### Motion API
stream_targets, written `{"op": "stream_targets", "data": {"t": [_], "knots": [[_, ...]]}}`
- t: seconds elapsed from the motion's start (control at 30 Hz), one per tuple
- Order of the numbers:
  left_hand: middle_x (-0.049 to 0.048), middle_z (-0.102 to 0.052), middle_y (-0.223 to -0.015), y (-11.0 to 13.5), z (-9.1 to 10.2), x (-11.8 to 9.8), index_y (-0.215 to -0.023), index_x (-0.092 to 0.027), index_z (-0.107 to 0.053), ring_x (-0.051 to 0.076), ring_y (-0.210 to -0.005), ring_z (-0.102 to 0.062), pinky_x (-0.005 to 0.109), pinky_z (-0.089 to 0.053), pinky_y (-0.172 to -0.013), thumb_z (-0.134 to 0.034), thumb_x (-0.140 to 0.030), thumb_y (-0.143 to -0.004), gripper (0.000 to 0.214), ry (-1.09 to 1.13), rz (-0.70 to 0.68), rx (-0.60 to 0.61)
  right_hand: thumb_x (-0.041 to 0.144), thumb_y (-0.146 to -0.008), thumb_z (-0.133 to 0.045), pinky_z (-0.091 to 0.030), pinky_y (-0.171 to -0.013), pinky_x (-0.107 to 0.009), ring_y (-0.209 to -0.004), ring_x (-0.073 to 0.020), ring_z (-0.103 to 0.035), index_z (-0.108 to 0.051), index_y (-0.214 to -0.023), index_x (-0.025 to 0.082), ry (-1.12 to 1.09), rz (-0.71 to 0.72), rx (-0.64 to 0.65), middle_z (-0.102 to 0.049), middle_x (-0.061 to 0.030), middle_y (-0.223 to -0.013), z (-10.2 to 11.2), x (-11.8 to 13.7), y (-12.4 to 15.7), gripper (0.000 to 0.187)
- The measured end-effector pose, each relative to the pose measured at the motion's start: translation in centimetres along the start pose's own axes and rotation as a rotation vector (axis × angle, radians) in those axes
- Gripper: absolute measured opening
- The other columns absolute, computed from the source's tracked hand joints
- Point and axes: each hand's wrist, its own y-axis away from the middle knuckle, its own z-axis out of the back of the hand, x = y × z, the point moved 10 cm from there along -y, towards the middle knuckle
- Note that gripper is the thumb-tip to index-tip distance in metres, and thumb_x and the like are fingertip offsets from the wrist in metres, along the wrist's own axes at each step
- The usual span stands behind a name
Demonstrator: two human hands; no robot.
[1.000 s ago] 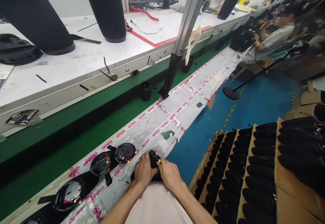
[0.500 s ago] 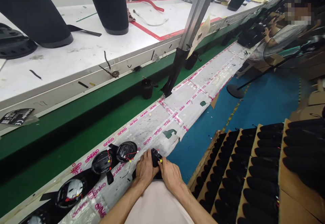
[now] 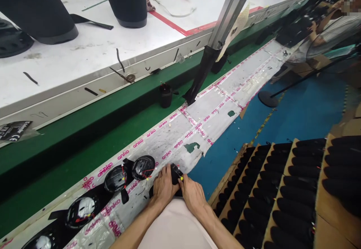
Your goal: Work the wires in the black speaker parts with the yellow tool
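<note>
My left hand (image 3: pixel 163 187) and my right hand (image 3: pixel 193 195) meet at the near edge of a taped grey work ledge (image 3: pixel 214 106). Both close their fingers around a small black part (image 3: pixel 176 173) with yellow-tipped wires. Just left of my left hand lie round black discs with red wires, the nearest disc (image 3: pixel 143 167) a short way from my fingers, then a second disc (image 3: pixel 115 178) and a third disc (image 3: pixel 80 212).
A green conveyor belt (image 3: pixel 84 143) runs beyond the ledge, with a small black cylinder (image 3: pixel 166 94) on it. Behind it is a white bench (image 3: pixel 93 53) with tall black cylinders. Cardboard trays of black parts (image 3: pixel 282 189) stand at right. A floor fan (image 3: pixel 324 42) and a person sit far right.
My hands stay joined on the small black part. The view has tilted a little lower and shifted, so the bench and belt appear higher in the picture.
</note>
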Motion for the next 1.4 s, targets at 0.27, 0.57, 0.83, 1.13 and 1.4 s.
{"op": "stream_targets", "data": {"t": [0.27, 0.57, 0.83, 1.13, 1.4], "knots": [[0.0182, -0.062, -0.128, -0.02, 0.11, 0.07, -0.144, -0.010, -0.038, 0.032, -0.112, -0.065, 0.039, -0.053, -0.086, -0.064, -0.033, -0.084, 0.069, 0.014, 0.016, -0.008, 0.029, -0.107, -0.035, -0.038, -0.061, -0.029, -0.078, -0.0197, -0.074, -0.058, -0.105, 0.020, -0.021, -0.014, -0.001, -0.075, -0.0060, -0.085, -0.18, -0.20, 0.02, 0.025], [0.0180, -0.061, -0.128, -0.03, -0.08, 0.19, -0.144, -0.012, -0.038, 0.031, -0.111, -0.064, 0.038, -0.052, -0.086, -0.064, -0.034, -0.084, 0.069, 0.019, 0.007, -0.018, 0.030, -0.106, -0.036, -0.039, -0.061, -0.029, -0.078, -0.0204, -0.074, -0.059, -0.105, 0.020, -0.035, -0.018, 0.020, -0.075, -0.0054, -0.086, -0.12, -0.19, 0.00, 0.025], [0.0181, -0.062, -0.126, -0.06, -0.29, 0.29, -0.144, -0.010, -0.038, 0.032, -0.110, -0.065, 0.040, -0.053, -0.085, -0.064, -0.036, -0.084, 0.071, 0.011, 0.004, -0.037, 0.029, -0.106, -0.036, -0.040, -0.061, -0.029, -0.078, -0.0212, -0.074, -0.059, -0.105, 0.020, -0.005, -0.013, 0.018, -0.075, -0.0053, -0.085, -0.10, -0.20, 0.02, 0.024], [0.0166, -0.063, -0.125, 0.01, -0.34, 0.31, -0.143, -0.012, -0.040, 0.031, -0.108, -0.066, 0.039, -0.054, -0.083, -0.066, -0.035, -0.082, 0.070, -0.009, 0.005, -0.055, 0.028, -0.106, -0.036, -0.042, -0.061, -0.027, -0.077, -0.0207, -0.074, -0.060, -0.109, 0.019, 0.070, 0.004, 0.007, -0.075, -0.0079, -0.086, -0.02, 0.17, 0.06, 0.026], [0.0166, -0.065, -0.122, -0.29, -0.20, 0.42, -0.140, -0.010, -0.042, 0.032, -0.107, -0.066, 0.039, -0.055, -0.081, -0.064, -0.038, -0.083, 0.068, -0.002, -0.001, -0.112, 0.021, -0.105, -0.038, -0.047, -0.065, -0.027, -0.081, -0.0228, -0.075, -0.061, -0.114, 0.016, 0.173, -0.059, 0.024, -0.075, -0.0123, -0.088, -0.40, 0.44, -0.31, 0.025]]}}
